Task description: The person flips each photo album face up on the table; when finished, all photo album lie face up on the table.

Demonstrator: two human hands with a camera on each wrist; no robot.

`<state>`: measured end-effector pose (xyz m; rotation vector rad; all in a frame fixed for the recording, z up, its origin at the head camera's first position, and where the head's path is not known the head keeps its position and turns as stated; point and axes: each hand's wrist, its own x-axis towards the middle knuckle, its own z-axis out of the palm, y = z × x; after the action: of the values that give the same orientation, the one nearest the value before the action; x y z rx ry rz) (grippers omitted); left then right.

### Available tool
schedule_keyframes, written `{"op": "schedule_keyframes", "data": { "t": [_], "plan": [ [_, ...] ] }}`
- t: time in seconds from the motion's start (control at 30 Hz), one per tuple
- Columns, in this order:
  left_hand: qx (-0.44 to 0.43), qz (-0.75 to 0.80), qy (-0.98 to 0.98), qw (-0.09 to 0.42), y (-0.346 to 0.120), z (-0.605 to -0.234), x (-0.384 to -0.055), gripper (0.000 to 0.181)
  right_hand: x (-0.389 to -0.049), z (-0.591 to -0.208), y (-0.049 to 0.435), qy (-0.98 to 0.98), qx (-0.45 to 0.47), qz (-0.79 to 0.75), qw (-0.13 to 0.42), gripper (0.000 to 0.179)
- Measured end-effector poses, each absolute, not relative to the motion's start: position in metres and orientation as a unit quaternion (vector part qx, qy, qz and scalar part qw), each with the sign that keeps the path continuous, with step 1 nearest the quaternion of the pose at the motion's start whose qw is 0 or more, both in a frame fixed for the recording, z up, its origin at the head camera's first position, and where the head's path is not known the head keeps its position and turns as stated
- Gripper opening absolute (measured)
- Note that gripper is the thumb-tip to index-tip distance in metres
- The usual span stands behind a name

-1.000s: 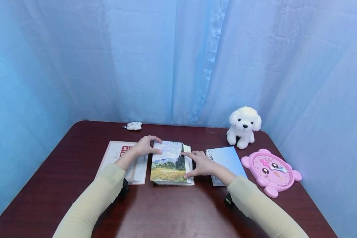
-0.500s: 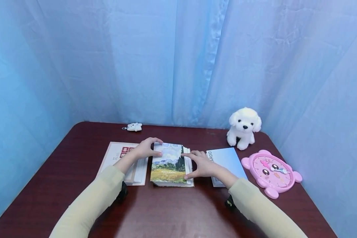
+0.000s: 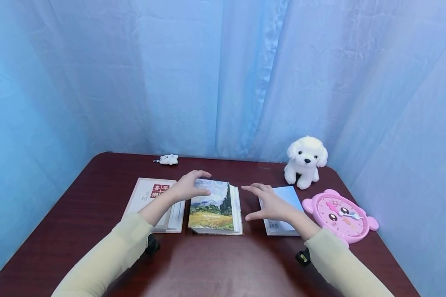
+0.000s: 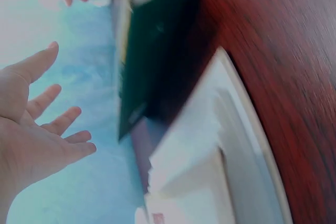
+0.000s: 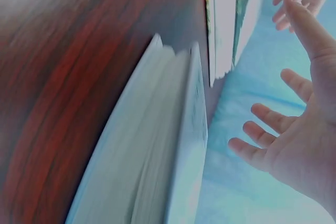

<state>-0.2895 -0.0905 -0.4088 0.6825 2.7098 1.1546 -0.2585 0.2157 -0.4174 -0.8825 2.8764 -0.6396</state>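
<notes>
A thick photo album [image 3: 211,210] with a painted landscape cover lies closed in the middle of the table, its white pages showing along the right side. My left hand [image 3: 187,186] hovers over its upper left corner with thumb and fingers spread. In the left wrist view, the album's dark green spine [image 4: 152,51] stands apart from that hand [image 4: 39,129]. Between this album and a blue-and-white album [image 3: 288,198] on the right, my right hand [image 3: 269,205] hangs in the air, fingers spread and holding nothing. It partly covers the blue-and-white album.
A pale album [image 3: 145,194] with red character squares lies at the left, partly behind the left forearm. A small white plush keychain [image 3: 169,159] rests near the back edge. At the right are a white plush dog [image 3: 305,161] and a pink clock-like toy [image 3: 342,218].
My right hand has come off the landscape album's right edge and moved right. My left hand has shifted slightly right over the corner. The album lies in the same place.
</notes>
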Motion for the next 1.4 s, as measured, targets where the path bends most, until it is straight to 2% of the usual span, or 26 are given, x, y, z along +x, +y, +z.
{"op": "schedule_keyframes", "data": {
  "t": [0.17, 0.5, 0.9, 1.4],
  "plan": [
    [0.242, 0.379, 0.892, 0.047, -0.079, -0.397, -0.275, 0.058, -0.251, -0.408, 0.234, 0.933, -0.277, -0.229, 0.02, 0.092],
    [0.275, 0.384, 0.879, 0.063, -0.048, -0.392, -0.25, 0.067, -0.242, -0.401, 0.281, 0.929, -0.283, -0.231, -0.054, 0.088],
    [0.29, 0.384, 0.874, 0.068, -0.006, -0.401, -0.24, 0.071, -0.228, -0.409, 0.328, 0.925, -0.289, -0.236, -0.072, 0.087],
    [0.309, 0.371, 0.871, 0.089, 0.041, -0.433, -0.248, 0.075, -0.225, -0.431, 0.369, 0.94, -0.264, -0.212, -0.034, 0.1]
  ]
}}
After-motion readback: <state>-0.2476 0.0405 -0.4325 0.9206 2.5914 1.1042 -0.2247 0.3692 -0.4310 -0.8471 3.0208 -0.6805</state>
